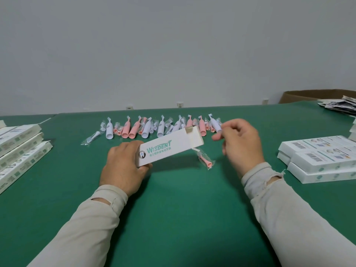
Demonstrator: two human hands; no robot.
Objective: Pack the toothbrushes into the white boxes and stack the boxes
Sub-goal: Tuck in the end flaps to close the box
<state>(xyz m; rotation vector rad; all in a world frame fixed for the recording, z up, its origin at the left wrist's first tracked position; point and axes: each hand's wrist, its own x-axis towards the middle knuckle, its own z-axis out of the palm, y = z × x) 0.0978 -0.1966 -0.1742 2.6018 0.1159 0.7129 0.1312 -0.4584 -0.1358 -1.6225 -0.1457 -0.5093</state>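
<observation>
A person in pale long sleeves sits at a green table (173, 209). The left hand (123, 166) grips one end of a white box (171, 146), fingers curled round it, holding it just above the table. The box's far end is open, with its flap (189, 129) raised. The right hand (240, 145) hovers beside that open end, fingers curled; whether it pinches the white toothbrush (214, 125) just behind it cannot be told. A pink brush head in a clear wrapper (205, 160) lies on the table under the open end of the box. Farther back, a row of pink and white toothbrushes (154, 128) and wrapped brush heads runs across the table. More open boxes (21, 149) lie at the left edge. Closed boxes (317, 160) are stacked at the right. A cardboard carton (312, 95) stands behind the far right corner.
</observation>
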